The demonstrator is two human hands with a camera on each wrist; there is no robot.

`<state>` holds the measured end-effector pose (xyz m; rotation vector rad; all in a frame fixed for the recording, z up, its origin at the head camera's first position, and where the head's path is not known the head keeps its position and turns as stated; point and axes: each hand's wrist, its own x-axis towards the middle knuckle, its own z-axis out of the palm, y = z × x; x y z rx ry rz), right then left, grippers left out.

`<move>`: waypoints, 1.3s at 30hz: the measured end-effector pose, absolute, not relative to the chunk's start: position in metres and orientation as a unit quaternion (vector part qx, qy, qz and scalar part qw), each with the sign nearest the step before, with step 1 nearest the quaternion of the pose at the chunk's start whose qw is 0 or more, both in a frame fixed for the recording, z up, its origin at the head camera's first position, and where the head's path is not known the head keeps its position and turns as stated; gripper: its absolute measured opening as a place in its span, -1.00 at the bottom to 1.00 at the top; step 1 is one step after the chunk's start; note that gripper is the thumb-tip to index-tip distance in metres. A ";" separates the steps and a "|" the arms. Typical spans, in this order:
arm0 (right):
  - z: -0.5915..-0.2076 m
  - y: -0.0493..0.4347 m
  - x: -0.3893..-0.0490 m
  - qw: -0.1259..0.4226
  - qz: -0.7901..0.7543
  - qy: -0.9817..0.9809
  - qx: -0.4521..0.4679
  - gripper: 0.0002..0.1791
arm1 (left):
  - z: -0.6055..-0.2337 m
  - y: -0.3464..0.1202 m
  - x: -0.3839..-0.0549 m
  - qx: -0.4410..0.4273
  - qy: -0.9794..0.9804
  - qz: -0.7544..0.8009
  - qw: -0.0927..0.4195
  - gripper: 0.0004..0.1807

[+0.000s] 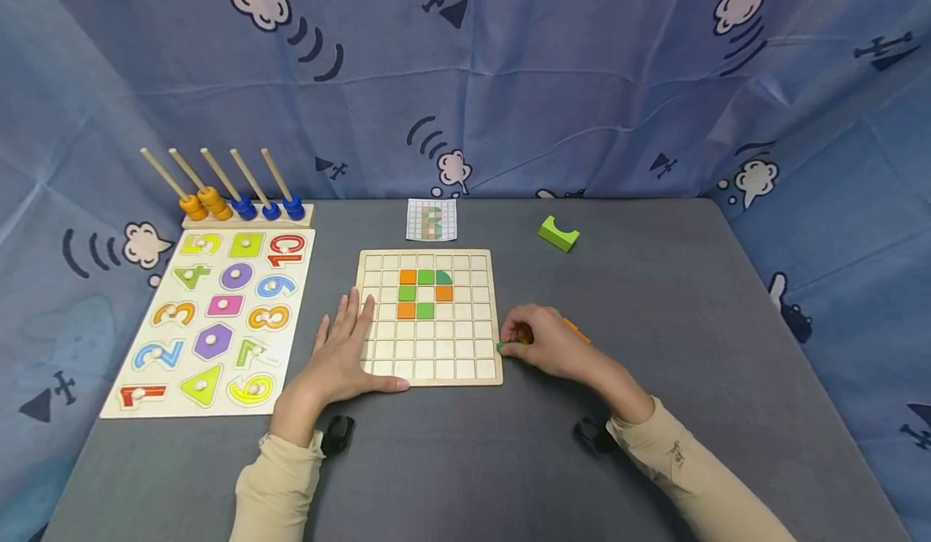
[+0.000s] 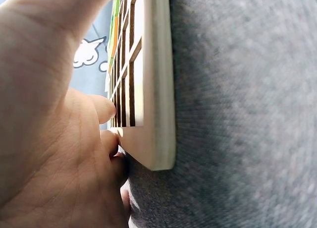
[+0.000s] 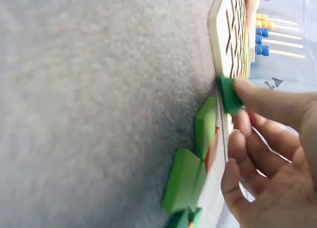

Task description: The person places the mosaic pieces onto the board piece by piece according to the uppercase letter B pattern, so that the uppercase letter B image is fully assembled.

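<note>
A square wooden grid board (image 1: 435,358) lies on the table with orange, green and teal tiles set in its upper middle cells. My left hand (image 1: 340,356) rests along the board's left and lower-left edge, fingers stretched out and thumb at the front rim. At the right edge of the board, my right hand (image 1: 545,342) pinches a dark green tile (image 3: 229,95) between thumb and fingertips. Beneath that hand, several loose green and orange tiles (image 3: 182,181) lie on the table, mostly hidden in the head view. Behind the board lies a small pattern card (image 1: 431,220).
To the left lies a number-and-shape puzzle board (image 1: 185,316), with a peg stand of orange and blue beads (image 1: 247,212) behind it. A light green arched block (image 1: 558,234) sits at the back right. Blue printed cloth (image 1: 553,81) hangs behind the grey table (image 1: 698,308).
</note>
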<state>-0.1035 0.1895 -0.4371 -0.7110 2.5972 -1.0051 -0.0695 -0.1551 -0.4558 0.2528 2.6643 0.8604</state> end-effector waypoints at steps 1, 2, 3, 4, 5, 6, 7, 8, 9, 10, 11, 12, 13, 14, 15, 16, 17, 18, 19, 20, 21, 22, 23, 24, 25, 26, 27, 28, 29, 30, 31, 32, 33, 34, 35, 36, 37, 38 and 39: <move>-0.437 0.187 -0.106 0.126 -0.362 0.892 -0.239 -0.86 | -0.456 -0.155 -0.070 0.090 0.935 0.303 0.164 0.60; -0.438 0.185 -0.108 0.117 -0.371 0.891 -0.234 -0.90 | -0.456 -0.155 -0.070 0.090 0.934 0.303 0.164 0.60; -0.438 0.182 -0.110 0.109 -0.378 0.890 -0.229 -0.92 | -0.456 -0.155 -0.070 0.089 0.935 0.302 0.165 0.60; -0.438 0.178 -0.111 0.100 -0.386 0.889 -0.224 -0.92 | -0.457 -0.155 -0.070 0.089 0.935 0.301 0.165 0.60; -0.438 0.175 -0.112 0.087 -0.393 0.888 -0.222 -0.90 | -0.457 -0.155 -0.071 0.089 0.935 0.300 0.165 0.60; -0.438 0.171 -0.113 0.075 -0.397 0.888 -0.220 -0.88 | -0.458 -0.155 -0.071 0.089 0.936 0.299 0.166 0.60; -0.438 0.167 -0.114 0.065 -0.403 0.887 -0.217 -0.87 | -0.458 -0.155 -0.071 0.088 0.936 0.298 0.166 0.60; -0.438 0.163 -0.115 0.056 -0.407 0.886 -0.214 -0.87 | -0.459 -0.156 -0.071 0.086 0.936 0.296 0.167 0.60; -0.438 0.158 -0.116 0.050 -0.411 0.886 -0.209 -0.89 | -0.460 -0.156 -0.071 0.086 0.936 0.296 0.167 0.60; -0.438 0.154 -0.117 0.045 -0.415 0.886 -0.204 -0.90 | -0.460 -0.156 -0.071 0.086 0.936 0.298 0.166 0.60; -0.439 0.150 -0.119 0.042 -0.419 0.885 -0.199 -0.91 | -0.460 -0.157 -0.070 0.086 0.936 0.299 0.166 0.60; -0.440 0.146 -0.121 0.042 -0.422 0.885 -0.192 -0.92 | -0.459 -0.157 -0.070 0.085 0.936 0.299 0.166 0.60; -0.440 0.141 -0.122 0.043 -0.425 0.885 -0.184 -0.92 | -0.459 -0.157 -0.070 0.085 0.936 0.300 0.166 0.60; -0.441 0.138 -0.123 0.046 -0.428 0.886 -0.176 -0.92 | -0.459 -0.157 -0.070 0.084 0.935 0.301 0.166 0.60; -0.441 0.134 -0.125 0.049 -0.430 0.886 -0.168 -0.92 | -0.458 -0.157 -0.070 0.083 0.935 0.301 0.166 0.60; -0.443 0.131 -0.127 0.050 -0.432 0.886 -0.162 -0.93 | -0.458 -0.157 -0.070 0.082 0.935 0.301 0.167 0.60; -0.443 0.128 -0.128 0.055 -0.435 0.886 -0.154 -0.93 | -0.458 -0.157 -0.070 0.082 0.935 0.300 0.167 0.59; -0.443 0.125 -0.129 0.060 -0.438 0.885 -0.145 -0.92 | -0.458 -0.156 -0.070 0.082 0.935 0.300 0.168 0.59; -0.444 0.122 -0.130 0.066 -0.440 0.885 -0.136 -0.92 | -0.458 -0.156 -0.070 0.081 0.935 0.300 0.168 0.59; -0.444 0.119 -0.132 0.072 -0.442 0.885 -0.128 -0.92 | -0.458 -0.156 -0.070 0.081 0.936 0.300 0.168 0.59; -0.445 0.117 -0.134 0.078 -0.443 0.885 -0.121 -0.92 | -0.458 -0.156 -0.071 0.082 0.935 0.300 0.168 0.59; -0.445 0.115 -0.135 0.084 -0.445 0.885 -0.113 -0.92 | -0.458 -0.156 -0.071 0.083 0.935 0.302 0.167 0.59; -0.445 0.112 -0.136 0.091 -0.447 0.884 -0.105 -0.91 | -0.458 -0.155 -0.071 0.083 0.935 0.301 0.167 0.59; -0.446 0.110 -0.138 0.095 -0.447 0.884 -0.100 -0.91 | -0.457 -0.155 -0.071 0.083 0.935 0.302 0.166 0.59; -0.446 0.108 -0.139 0.099 -0.447 0.884 -0.095 -0.91 | -0.457 -0.155 -0.071 0.083 0.935 0.302 0.166 0.59; -0.446 0.107 -0.140 0.101 -0.445 0.885 -0.091 -0.91 | -0.456 -0.155 -0.071 0.083 0.935 0.302 0.166 0.59; -0.446 0.105 -0.140 0.102 -0.443 0.886 -0.087 -0.90 | -0.456 -0.155 -0.070 0.084 0.935 0.303 0.166 0.59; -0.446 0.103 -0.141 0.103 -0.441 0.888 -0.084 -0.91 | -0.456 -0.155 -0.070 0.084 0.935 0.302 0.167 0.59; -0.446 0.102 -0.141 0.103 -0.437 0.890 -0.082 -0.91 | -0.456 -0.155 -0.070 0.084 0.935 0.301 0.168 0.59; -0.446 0.100 -0.142 0.103 -0.433 0.892 -0.080 -0.91 | -0.455 -0.155 -0.070 0.084 0.935 0.301 0.168 0.59; -0.446 0.099 -0.142 0.102 -0.430 0.893 -0.079 -0.91 | -0.455 -0.155 -0.070 0.083 0.935 0.301 0.170 0.59; -0.447 0.098 -0.142 0.100 -0.428 0.895 -0.078 -0.91 | -0.455 -0.155 -0.070 0.083 0.935 0.301 0.170 0.59; -0.447 0.097 -0.142 0.098 -0.427 0.895 -0.079 -0.91 | -0.455 -0.155 -0.070 0.084 0.934 0.301 0.171 0.59; -0.448 0.097 -0.143 0.095 -0.427 0.896 -0.080 -0.91 | -0.454 -0.155 -0.070 0.083 0.935 0.301 0.171 0.60; -0.448 0.096 -0.143 0.092 -0.428 0.896 -0.081 -0.91 | -0.453 -0.155 -0.070 0.084 0.934 0.300 0.171 0.60; -0.448 0.096 -0.143 0.089 -0.429 0.895 -0.083 -0.91 | -0.453 -0.155 -0.070 0.084 0.934 0.301 0.172 0.60; -0.448 0.097 -0.143 0.087 -0.430 0.895 -0.085 -0.91 | -0.453 -0.154 -0.070 0.084 0.934 0.302 0.172 0.60; -0.448 0.097 -0.143 0.085 -0.432 0.894 -0.087 -0.92 | -0.453 -0.154 -0.070 0.084 0.934 0.303 0.170 0.60; -0.448 0.098 -0.142 0.084 -0.434 0.893 -0.088 -0.92 | -0.453 -0.154 -0.070 0.085 0.934 0.304 0.169 0.60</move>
